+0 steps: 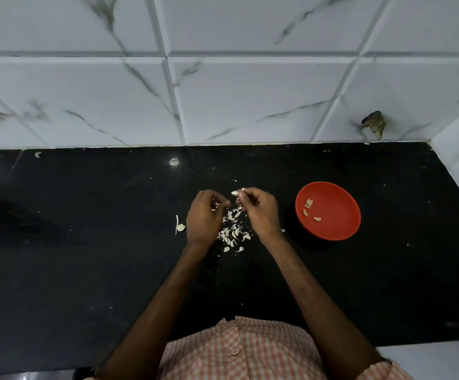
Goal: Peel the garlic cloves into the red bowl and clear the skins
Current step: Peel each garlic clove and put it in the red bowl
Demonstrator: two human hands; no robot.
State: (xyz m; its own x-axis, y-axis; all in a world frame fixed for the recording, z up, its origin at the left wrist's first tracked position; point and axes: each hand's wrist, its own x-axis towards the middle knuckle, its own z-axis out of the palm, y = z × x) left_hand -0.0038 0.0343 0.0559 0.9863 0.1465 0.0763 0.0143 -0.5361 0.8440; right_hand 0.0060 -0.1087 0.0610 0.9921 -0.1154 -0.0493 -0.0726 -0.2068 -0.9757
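Wall [250,100]: white tiles with grey marble veining, filling the upper half of the view. Counter [85,270]: black, glossy, flecked with pale specks. Shirt [236,352]: orange-and-white check, buttoned, at the lower edge. Left hand [203,218]: raised over the counter, fingers curled inward with thumb near fingertips; whether it pinches anything cannot be told. Right hand [258,209]: close beside the left, fingers curled, pinching a garlic clove [235,192] at its fingertips. Red bowl [338,223]: round, shallow, on the counter near the right hand's far side, apart from it. Skins [233,233]: loose pile of white flakes on the counter between and below the two hands. Peeled cloves [308,202]: a few, lying in the left part of the red bowl. Garlic scrap [180,227]: one pale piece with a strip of skin, just left of the left hand.
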